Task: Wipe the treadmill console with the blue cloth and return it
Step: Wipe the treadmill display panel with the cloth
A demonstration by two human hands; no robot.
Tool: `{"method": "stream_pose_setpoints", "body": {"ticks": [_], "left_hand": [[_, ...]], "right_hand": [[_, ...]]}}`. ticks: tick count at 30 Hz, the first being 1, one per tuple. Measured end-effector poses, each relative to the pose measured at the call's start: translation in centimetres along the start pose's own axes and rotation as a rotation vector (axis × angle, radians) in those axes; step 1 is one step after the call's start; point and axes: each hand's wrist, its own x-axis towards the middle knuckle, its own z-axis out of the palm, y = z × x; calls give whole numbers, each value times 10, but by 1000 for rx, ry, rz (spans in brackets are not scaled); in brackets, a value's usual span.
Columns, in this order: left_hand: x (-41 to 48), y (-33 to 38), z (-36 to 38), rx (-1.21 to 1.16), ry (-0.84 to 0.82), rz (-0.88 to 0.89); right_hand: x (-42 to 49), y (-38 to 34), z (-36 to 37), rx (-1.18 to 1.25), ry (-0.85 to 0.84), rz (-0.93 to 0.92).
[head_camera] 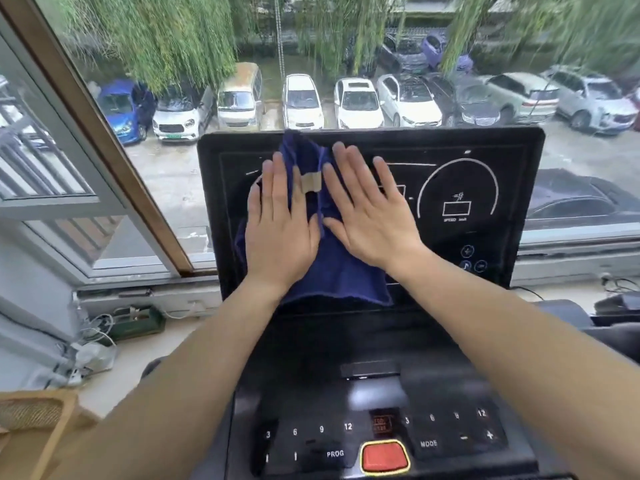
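The blue cloth (341,271) with a tan label lies spread against the left half of the black treadmill console screen (485,188). My left hand (282,223) presses flat on the cloth's left side, fingers straight and pointing up. My right hand (367,209) presses flat on the cloth's right edge, its outer fingers resting on the bare screen. Neither hand is closed around the cloth. The screen's right half shows a white speed dial. Below, the button panel (349,441) carries number keys and a red stop button (384,457).
A window with a brown frame (104,140) stands behind the console, looking onto parked cars. On the sill at the left lie cables and a green box (138,323). A tan woven object (31,427) sits at the lower left.
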Motion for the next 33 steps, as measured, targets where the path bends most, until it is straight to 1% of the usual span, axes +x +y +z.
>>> {"method": "stream_pose_setpoints", "body": {"ticks": [1,3,5,7,9,11,14,17,20,23,25,28,31,33], "left_hand": [[20,11,-3,-6,9,14],[43,36,-4,-16,-27,76],[55,78,15,-27,-26,202],[38,93,21,-43,-58,264],[5,97,27,-50,-78,326],[-32,96,29,-19,-118,393],[-68,61,28,21,-158,357],[-53,40,20,48,-116,271],[1,43,12,43,-15,171],[57,73,4,8,27,89],[80,103,4,-24,23,114],[85,148,10,-90,-8,210],[67,180,21,-112,-45,316],[40,188,28,-115,-68,380]], "right_hand": [[4,18,-3,13,-1,39],[-4,48,-1,13,-23,116],[-36,85,18,6,-31,226],[-69,80,26,22,-78,291],[-102,59,33,73,-106,334],[-131,34,35,129,-134,331],[-132,-16,31,202,-153,270],[-97,-28,25,247,-84,257],[-48,3,15,243,28,255],[-16,62,5,190,103,268],[-19,104,4,150,94,301],[-54,146,14,99,34,405],[-95,153,27,112,-22,507],[-125,140,33,125,-77,552]]}}
